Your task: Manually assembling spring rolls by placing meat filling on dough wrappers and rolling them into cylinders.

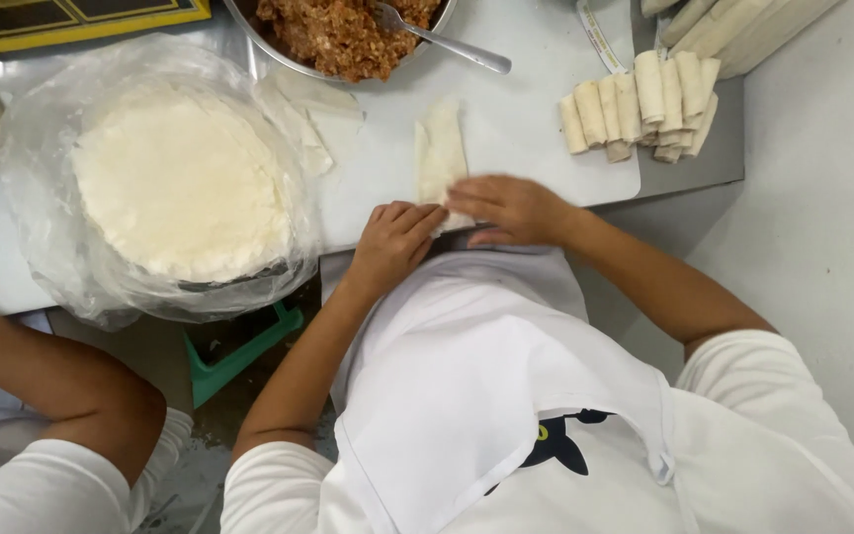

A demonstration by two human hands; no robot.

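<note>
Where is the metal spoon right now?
In the head view, the spoon sits at top centre, its bowl in the meat filling inside the metal bowl, handle pointing right over the white board.

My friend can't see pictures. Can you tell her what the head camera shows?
Two hands, left and right, press on a wrapper on a white board. Around them are a wrapper stack in plastic, a filling bowl with a spoon, and finished rolls.

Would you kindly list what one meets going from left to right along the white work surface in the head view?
Stack of round wrappers in its clear plastic bag → loose wrapper pieces → left hand → half-rolled wrapper → right hand → pile of finished rolls.
</note>
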